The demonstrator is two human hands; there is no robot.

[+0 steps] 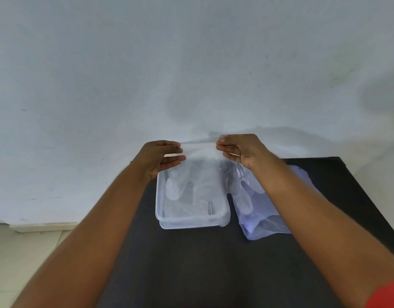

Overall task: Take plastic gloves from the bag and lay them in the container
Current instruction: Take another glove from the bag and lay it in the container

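Note:
A clear plastic glove [197, 172] hangs stretched between my two hands above the container. My left hand [161, 157] pinches its left top corner and my right hand [241, 150] pinches its right top corner. The glove's fingers dangle down into the translucent rectangular container [189, 221], which stands on the black table. At least one other clear glove seems to lie inside it. To the right of the container lies the bluish plastic bag [258, 214], partly hidden under my right forearm.
The black table [202, 263] ends close behind the container, against a white wall [147, 74]. Pale floor tiles [25, 252] show at the lower left, beside the table's left edge. A red sleeve [387, 296] shows at the bottom right corner.

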